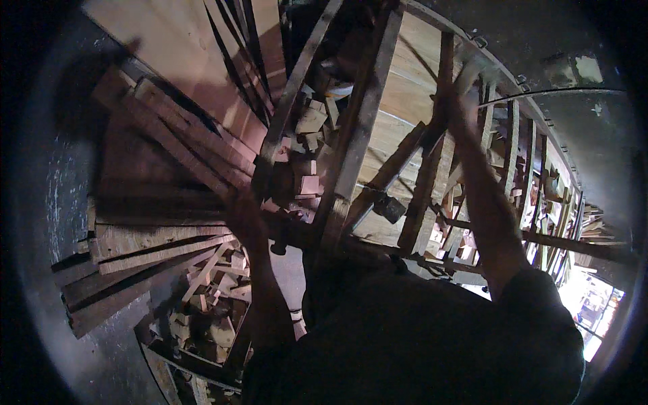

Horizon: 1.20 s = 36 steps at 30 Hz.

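On the left, my left hand point(240, 206), in shadow, closes round the near end of a long narrow wooden board point(179, 148). That board slants up and leftward, with another strip beside it. My right hand point(457, 108) reaches up on the right, over the upper end of a slanting bar point(391, 165) that crosses the frame. Blur and shadow hide its fingers, so I cannot tell whether it grips the bar. A dark block point(389, 208) sits on the bar's lower part. Behind the bar, pale wooden boards point(401, 101) lie side by side.
A dark slatted frame point(361, 121) runs through the middle and right. Wood offcuts point(310, 121) fill the gaps, with more offcuts point(212, 297) at lower left. Large wooden panels point(196, 47) lean at upper left, and stacked planks point(148, 246) jut out below. A bright opening point(597, 314) shows at right.
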### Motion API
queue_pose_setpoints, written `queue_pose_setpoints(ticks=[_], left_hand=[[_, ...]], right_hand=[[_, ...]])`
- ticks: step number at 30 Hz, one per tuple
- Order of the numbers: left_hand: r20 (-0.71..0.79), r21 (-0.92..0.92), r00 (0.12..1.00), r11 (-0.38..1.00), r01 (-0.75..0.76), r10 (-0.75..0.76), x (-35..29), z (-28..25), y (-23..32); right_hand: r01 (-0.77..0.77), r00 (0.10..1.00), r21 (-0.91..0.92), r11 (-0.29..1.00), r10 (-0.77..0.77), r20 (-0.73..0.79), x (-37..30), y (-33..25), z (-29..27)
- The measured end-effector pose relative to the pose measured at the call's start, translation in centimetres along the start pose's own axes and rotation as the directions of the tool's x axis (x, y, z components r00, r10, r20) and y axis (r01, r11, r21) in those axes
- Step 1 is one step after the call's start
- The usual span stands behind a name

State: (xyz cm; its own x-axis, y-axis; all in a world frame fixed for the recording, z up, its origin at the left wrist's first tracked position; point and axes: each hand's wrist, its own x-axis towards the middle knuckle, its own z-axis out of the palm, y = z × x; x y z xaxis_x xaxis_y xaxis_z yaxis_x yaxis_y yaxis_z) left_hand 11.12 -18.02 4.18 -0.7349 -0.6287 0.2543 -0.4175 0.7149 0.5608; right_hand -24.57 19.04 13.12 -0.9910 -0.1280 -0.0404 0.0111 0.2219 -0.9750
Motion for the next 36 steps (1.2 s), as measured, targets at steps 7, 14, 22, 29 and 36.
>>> queue_pose_setpoints(ticks=[7, 14, 22, 29, 36], left_hand=[[-0.015, -0.584, 0.78, 0.638, 0.502, -0.626, -10.9, -4.7, -3.1], [0.094, -0.52, 0.823, 0.678, 0.52, -0.56, -15.1, -3.1, -0.4], [0.527, -0.46, 0.844, 0.869, 0.185, 0.099, -10.0, 0.7, 8.6], [0.567, -0.121, 0.75, 0.935, -0.333, 0.34, -9.1, 3.4, 11.5], [0.607, -0.238, 0.698, 0.925, -0.296, 0.379, -9.8, 7.1, 9.2]], right_hand=[[-0.152, 0.537, -0.7, 0.698, 0.653, 0.534, -17.6, -5.5, 6.5], [-0.171, 0.48, -0.662, 0.73, 0.649, 0.591, -19.4, 2.3, 5.0], [-0.039, 0.737, -0.429, 0.903, 0.315, 0.597, -32.7, 0.4, 0.3], [-0.534, 0.828, -0.239, 0.811, 0.559, 0.045, -46.4, -6.8, -4.3], [-0.753, 0.3, 0.487, 0.442, 0.89, -0.344, -64.7, 0.2, -1.3]])
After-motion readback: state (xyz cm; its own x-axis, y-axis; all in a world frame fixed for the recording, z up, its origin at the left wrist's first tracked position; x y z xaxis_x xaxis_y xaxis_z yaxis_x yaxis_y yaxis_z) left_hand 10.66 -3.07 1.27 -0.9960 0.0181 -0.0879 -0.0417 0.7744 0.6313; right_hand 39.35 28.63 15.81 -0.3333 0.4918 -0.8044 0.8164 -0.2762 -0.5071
